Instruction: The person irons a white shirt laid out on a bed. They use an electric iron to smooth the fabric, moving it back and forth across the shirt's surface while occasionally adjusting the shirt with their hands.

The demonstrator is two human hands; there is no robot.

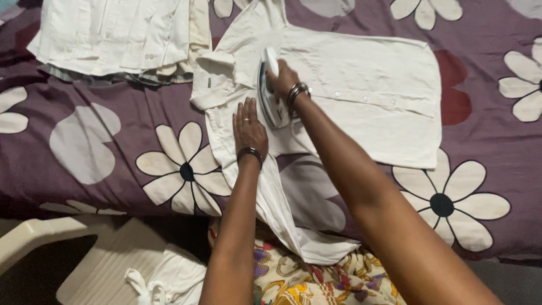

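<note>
A white short-sleeved shirt (361, 85) lies spread on a purple bedsheet with large cream flowers (113, 147). My right hand (282, 79) grips the handle of a white and grey clothes iron (270, 90) that rests on the shirt near its collar and left sleeve. Just to the left of the iron, my left hand (248, 127) lies flat, palm down, pressing the fabric. One side of the shirt hangs over the bed's near edge toward my lap. Both wrists carry bangles.
A stack of folded white and pale garments (113, 34) sits on the bed at the upper left. A cream plastic chair (84, 254) with a white cloth (169, 279) on it stands below the bed at the lower left. My patterned yellow skirt (316, 279) shows at the bottom.
</note>
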